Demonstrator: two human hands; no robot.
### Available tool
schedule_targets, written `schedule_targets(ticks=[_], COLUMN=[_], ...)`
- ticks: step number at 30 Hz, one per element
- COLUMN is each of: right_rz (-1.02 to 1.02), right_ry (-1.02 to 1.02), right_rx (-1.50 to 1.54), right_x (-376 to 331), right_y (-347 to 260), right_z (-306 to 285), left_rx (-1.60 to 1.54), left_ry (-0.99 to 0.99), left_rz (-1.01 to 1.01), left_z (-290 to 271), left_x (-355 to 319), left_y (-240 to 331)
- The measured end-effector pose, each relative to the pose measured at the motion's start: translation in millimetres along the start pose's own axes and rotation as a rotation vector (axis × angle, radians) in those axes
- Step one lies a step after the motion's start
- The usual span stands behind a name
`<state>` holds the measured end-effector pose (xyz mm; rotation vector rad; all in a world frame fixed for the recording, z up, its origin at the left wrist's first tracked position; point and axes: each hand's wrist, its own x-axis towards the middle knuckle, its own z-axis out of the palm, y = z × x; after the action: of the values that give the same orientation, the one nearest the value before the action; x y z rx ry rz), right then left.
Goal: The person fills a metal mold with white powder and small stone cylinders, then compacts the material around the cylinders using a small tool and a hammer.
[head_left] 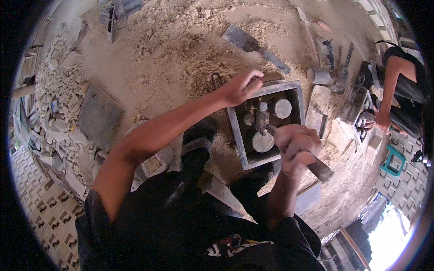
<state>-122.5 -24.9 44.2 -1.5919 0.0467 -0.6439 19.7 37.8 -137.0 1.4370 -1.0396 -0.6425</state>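
A square grey box frame (239, 147) lies on the sandy ground between my feet. Inside it sit several round pale pieces, among them a large disc (283, 108) at the far right and another disc (263, 142) nearer me. My right hand (298, 147) is wrapped round the thick wooden handle of a hammer-like tool, whose grey head (261, 120) is over the middle of the box; whether it touches anything there I cannot tell. My left hand (242, 89), fingers curled, is at the frame's far left corner; what it holds, if anything, is hidden.
A flat shovel-like blade (242, 38) lies beyond the box. At left are a grey slab (98, 113) and a rubble heap (63, 104). A metal cylinder (318, 75) is at far right. Another person's hand (383, 119) works at a second frame, near a teal stool (394, 160).
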Motion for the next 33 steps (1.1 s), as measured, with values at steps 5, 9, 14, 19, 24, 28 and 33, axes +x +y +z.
schedule_targets(ticks=[5,9,14,19,24,28,33], right_rz=[0.196,0.079,0.171,0.446,0.076,0.235,0.363], right_ry=[-0.194,-0.225,-0.228,-0.079,-0.393,-0.355,-0.553], right_rx=[-0.114,-0.215,-0.121,0.1,-0.139,-0.11,0.028], right_x=[7,10,20,25,29,45,59], right_y=[23,31,40,45,43,43,36], right_z=[-9,-17,-18,-20,-12,-13,-19], left_rx=[-0.091,-0.058,-0.056,0.423,0.364,0.37,0.236], left_ry=[0.14,0.095,-0.275,-0.292,-0.218,-0.236,-0.327], left_rz=[-0.333,-0.22,-0.058,-0.018,-0.049,-0.07,-0.06], left_z=[0,-8,-31,-23,-18,-16,-14], left_x=[2,-4,-22,-36,-38,-37,-30], left_y=[-15,-2,24,32,23,15,3])
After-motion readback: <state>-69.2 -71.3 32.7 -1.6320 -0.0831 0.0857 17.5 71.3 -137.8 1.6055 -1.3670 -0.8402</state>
